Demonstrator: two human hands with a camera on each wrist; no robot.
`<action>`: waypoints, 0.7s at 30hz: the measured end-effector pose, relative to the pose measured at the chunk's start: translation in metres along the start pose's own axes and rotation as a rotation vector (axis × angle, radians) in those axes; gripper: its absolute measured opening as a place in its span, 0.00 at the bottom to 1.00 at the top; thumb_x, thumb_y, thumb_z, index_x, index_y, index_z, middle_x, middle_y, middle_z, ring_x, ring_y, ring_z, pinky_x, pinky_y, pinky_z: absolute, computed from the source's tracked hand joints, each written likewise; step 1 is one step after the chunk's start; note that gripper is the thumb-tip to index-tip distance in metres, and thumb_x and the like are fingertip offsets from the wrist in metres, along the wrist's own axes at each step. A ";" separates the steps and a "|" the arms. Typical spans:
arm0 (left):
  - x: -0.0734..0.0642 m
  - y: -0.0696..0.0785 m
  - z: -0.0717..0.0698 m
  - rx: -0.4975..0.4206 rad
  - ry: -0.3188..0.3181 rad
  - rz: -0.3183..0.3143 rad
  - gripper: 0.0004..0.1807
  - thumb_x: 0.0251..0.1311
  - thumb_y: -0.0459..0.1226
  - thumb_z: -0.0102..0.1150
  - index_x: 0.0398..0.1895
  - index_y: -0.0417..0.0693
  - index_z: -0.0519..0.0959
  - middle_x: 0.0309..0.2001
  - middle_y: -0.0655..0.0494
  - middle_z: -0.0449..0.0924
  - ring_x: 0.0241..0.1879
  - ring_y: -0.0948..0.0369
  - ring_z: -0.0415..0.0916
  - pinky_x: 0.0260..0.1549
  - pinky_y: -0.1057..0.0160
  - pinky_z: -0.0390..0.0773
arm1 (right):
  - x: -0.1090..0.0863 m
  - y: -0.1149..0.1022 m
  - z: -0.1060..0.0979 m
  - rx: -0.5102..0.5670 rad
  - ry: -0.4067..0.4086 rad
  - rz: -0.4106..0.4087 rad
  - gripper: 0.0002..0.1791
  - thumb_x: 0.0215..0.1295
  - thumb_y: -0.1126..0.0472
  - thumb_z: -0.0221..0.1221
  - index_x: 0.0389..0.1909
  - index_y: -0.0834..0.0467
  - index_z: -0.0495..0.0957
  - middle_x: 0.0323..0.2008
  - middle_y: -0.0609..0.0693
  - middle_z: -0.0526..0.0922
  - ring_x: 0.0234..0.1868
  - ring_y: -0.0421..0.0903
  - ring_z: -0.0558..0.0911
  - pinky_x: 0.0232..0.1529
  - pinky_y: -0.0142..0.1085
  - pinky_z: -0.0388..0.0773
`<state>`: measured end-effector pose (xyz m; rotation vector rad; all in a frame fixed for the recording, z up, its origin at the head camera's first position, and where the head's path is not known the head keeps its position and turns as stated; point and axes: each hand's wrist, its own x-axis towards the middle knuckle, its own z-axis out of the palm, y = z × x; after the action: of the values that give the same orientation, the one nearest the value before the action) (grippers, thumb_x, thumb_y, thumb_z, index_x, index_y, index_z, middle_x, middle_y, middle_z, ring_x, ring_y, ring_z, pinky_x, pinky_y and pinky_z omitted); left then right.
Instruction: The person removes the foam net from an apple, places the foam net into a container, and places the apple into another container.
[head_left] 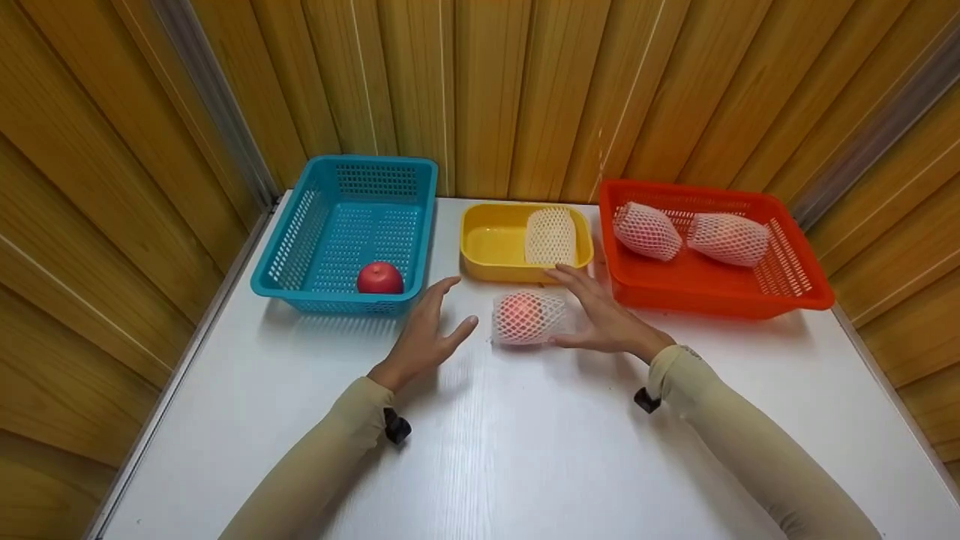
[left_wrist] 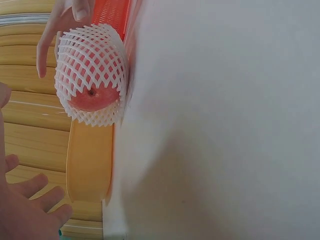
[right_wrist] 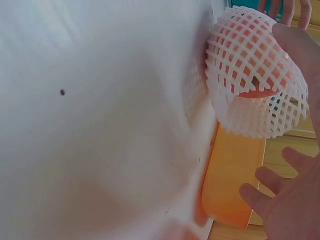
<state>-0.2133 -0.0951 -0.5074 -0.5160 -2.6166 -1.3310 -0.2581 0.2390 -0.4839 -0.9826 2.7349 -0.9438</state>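
A red apple in a white foam net sleeve [head_left: 523, 318] lies on the white table between the two hands. My left hand [head_left: 426, 330] is to its left with spread fingers and holds nothing; a gap shows between hand and net. On the other side my right hand [head_left: 606, 319] has its fingers spread, with the thumb tip right at the net's edge. In the right wrist view the right thumb [right_wrist: 295, 47] overlaps the foam net [right_wrist: 250, 65]. The net's open end shows the apple's stem hollow in the left wrist view [left_wrist: 92, 95].
Behind the apple stands a yellow bin [head_left: 491, 271] holding an empty foam net [head_left: 551, 236]. At left, a blue basket [head_left: 341, 300] holds a bare red apple [head_left: 379, 278]. A red basket [head_left: 697, 298] at right holds two netted fruits [head_left: 649, 231]. Wood-panelled walls [head_left: 487, 97] enclose the table.
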 end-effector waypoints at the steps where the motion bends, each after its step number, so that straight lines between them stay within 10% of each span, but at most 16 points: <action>1: 0.000 0.000 0.000 -0.007 -0.003 0.000 0.41 0.67 0.53 0.64 0.77 0.44 0.61 0.75 0.51 0.64 0.73 0.51 0.63 0.70 0.45 0.66 | -0.001 0.001 -0.001 0.000 0.002 0.001 0.58 0.53 0.39 0.75 0.81 0.42 0.52 0.80 0.53 0.51 0.81 0.53 0.49 0.70 0.70 0.55; 21: 0.006 -0.002 0.001 -0.124 0.011 -0.022 0.36 0.61 0.38 0.70 0.70 0.47 0.65 0.68 0.50 0.71 0.65 0.51 0.73 0.65 0.48 0.74 | -0.018 0.010 -0.007 0.092 0.030 0.123 0.61 0.53 0.43 0.77 0.81 0.33 0.47 0.80 0.45 0.54 0.74 0.58 0.65 0.68 0.64 0.66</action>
<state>-0.2199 -0.0944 -0.5076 -0.4970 -2.5498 -1.5051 -0.2516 0.2593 -0.4864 -0.7813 2.7123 -1.0606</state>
